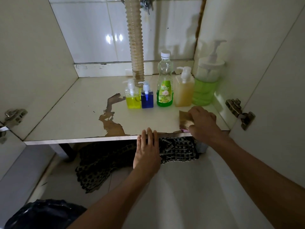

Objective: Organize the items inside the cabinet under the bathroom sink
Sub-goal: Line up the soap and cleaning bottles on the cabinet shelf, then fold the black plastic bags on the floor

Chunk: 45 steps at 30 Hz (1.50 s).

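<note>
Several bottles stand in a row on the cabinet floor (69, 116): a yellow pump bottle (132, 98), a blue pump bottle (147, 98), a tall green bottle with a white cap (165, 83), an amber pump bottle (184, 91) and a large green pump bottle (207, 78) by the right wall. My right hand (203, 124) rests at the front right of the shelf, its fingers closed on a brownish sponge-like pad (184, 119) with a pink underside. My left hand (147, 149) lies flat, fingers over the shelf's front edge, holding nothing.
A corrugated drain hose (135, 38) comes down to the floor behind the small bottles. The shelf's coating is peeled in a brown patch (112, 119). Door hinges sit at the left (14, 117) and right (240, 113). A dark patterned mat (102, 162) lies on the tiles below.
</note>
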Available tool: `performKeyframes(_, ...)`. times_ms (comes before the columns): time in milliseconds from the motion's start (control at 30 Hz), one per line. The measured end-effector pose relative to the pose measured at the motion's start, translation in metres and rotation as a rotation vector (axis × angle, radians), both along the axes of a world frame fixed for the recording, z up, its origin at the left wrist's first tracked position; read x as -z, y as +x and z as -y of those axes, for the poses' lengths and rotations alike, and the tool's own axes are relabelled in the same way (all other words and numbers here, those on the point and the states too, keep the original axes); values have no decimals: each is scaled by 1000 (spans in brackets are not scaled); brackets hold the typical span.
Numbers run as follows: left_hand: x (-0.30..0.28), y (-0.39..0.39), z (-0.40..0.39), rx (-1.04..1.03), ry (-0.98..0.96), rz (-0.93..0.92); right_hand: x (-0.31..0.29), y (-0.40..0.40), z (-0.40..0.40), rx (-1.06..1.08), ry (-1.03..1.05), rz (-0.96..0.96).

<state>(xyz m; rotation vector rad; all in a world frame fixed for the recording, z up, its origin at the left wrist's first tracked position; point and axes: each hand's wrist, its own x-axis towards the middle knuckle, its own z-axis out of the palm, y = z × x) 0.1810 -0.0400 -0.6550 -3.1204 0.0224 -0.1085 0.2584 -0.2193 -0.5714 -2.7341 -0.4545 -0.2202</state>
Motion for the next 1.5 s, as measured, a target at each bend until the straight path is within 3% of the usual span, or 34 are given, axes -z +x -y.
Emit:
performKeyframes(200,-25,-12,-23,59,-96,-55,-9,-29,-60,-140,267,41)
performKeyframes(300,-46,-32,-54,-28,-82,-65,0,-38,-105,-258,421,60)
performKeyframes(400,-76,-64,-93,-242,-59,-89,12,-59,-152,-304,622,-57)
performKeyframes(500,-103,-106,-125,-470,-89,-207,33,-94,-187,-308,725,-318)
performKeyframes(633,-113,-163,-156,-702,-126,-309,66,-139,-214,-509,425,-639)
performKeyframes(800,-69,-217,-187,-818,-174,-467,98,-154,-239,-665,-25,-837)
performKeyframes(900,-44,-244,-204,-776,-261,-576,103,-179,-238,-713,-292,-884)
performKeyframes(1033,-14,-274,-223,-735,-409,-692,119,-208,-237,-637,-301,-722)
performKeyframes(1167,20,-286,-240,-675,-574,-609,109,-219,-248,-524,-112,-471)
performKeyframes(1267,20,-272,-247,-620,-929,-437,93,-228,-251,-502,26,-336)
performKeyframes(1333,23,-259,-249,-653,-1080,-289,83,-236,-251,-484,61,-357)
performKeyframes(1400,34,-249,-248,-717,-1093,-182,74,-245,-250,-436,102,-425)
performKeyframes(1500,20,-249,-236,-811,-946,-61,66,-256,-248,-285,96,-473)
